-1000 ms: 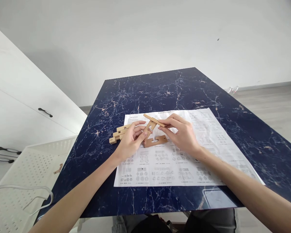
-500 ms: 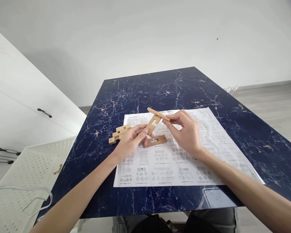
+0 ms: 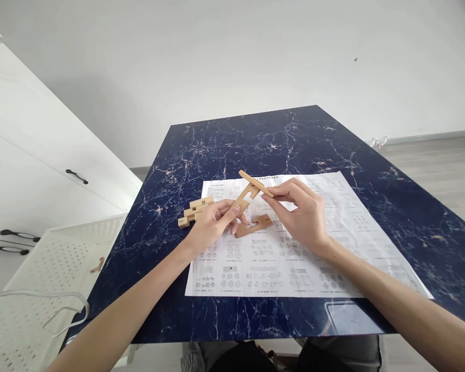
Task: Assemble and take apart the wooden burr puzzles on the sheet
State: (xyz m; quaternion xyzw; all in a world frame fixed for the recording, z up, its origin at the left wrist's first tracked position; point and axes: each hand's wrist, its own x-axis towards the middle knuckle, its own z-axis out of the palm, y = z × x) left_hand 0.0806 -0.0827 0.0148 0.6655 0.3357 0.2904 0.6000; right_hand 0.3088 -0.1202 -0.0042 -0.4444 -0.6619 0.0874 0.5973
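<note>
Above the printed sheet, my left hand (image 3: 217,219) pinches a flat wooden puzzle piece (image 3: 241,201) with a cut-out slot. My right hand (image 3: 303,209) grips the near end of a second flat wooden puzzle piece (image 3: 251,180), seen nearly edge-on. The two pieces meet crosswise at the first one's far end; whether they interlock, I cannot tell. A third notched piece (image 3: 262,222) lies on the sheet just below, partly behind my left fingers. Left of that hand is a group of wooden puzzle blocks (image 3: 197,207), partly covered by it.
The instruction sheet (image 3: 287,284), printed with small diagrams, lies on a dark blue marbled table (image 3: 232,147). At the left stand a white perforated rack (image 3: 65,243) with a small wooden piece (image 3: 97,265) and a white cable (image 3: 86,305). A white cabinet (image 3: 34,129) is behind it.
The whole view has shifted slightly, so the table appears a little further right. Both hands keep their holds, and the crossed pieces stay nearly the same.
</note>
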